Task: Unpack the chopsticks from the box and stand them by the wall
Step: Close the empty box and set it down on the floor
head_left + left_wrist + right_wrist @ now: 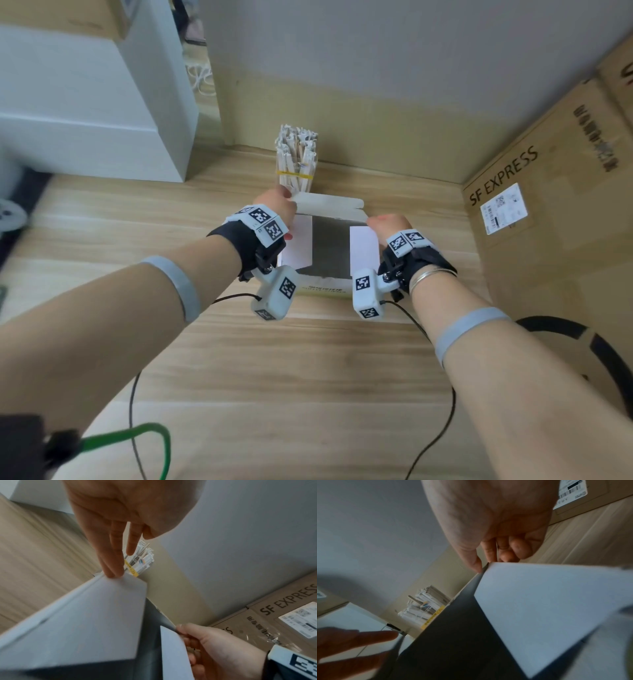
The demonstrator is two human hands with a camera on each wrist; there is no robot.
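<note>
Open white box [329, 287] on the wood floor [274, 377], side flaps folded inward over a dark interior; contents not visible. Left hand [274, 202] at the far-left corner, fingers [109, 561] straight, tips pressing the edge of the left flap [85, 622]. Right hand [385, 224] at the far-right corner, thumb and curled fingers pinching the edge of the right flap [547, 608]. Bundle of paper-wrapped chopsticks [297, 161], bound with a yellow band [295, 175], stands upright just behind the box, against the wall [376, 68]; its lower end is hidden by the box's rear flap [329, 202] and the left hand. White cabinet [85, 102] to the left of the bundle, a gap between them. Large cardboard carton marked SF EXPRESS [548, 212], with a shipping label [503, 207], close on the right of the box. Black cables [442, 428] trail from the wrist cameras across the floor; a green cord [144, 435] loops at lower left. A black ring-shaped object [582, 339] lies at the right beside the carton.
</note>
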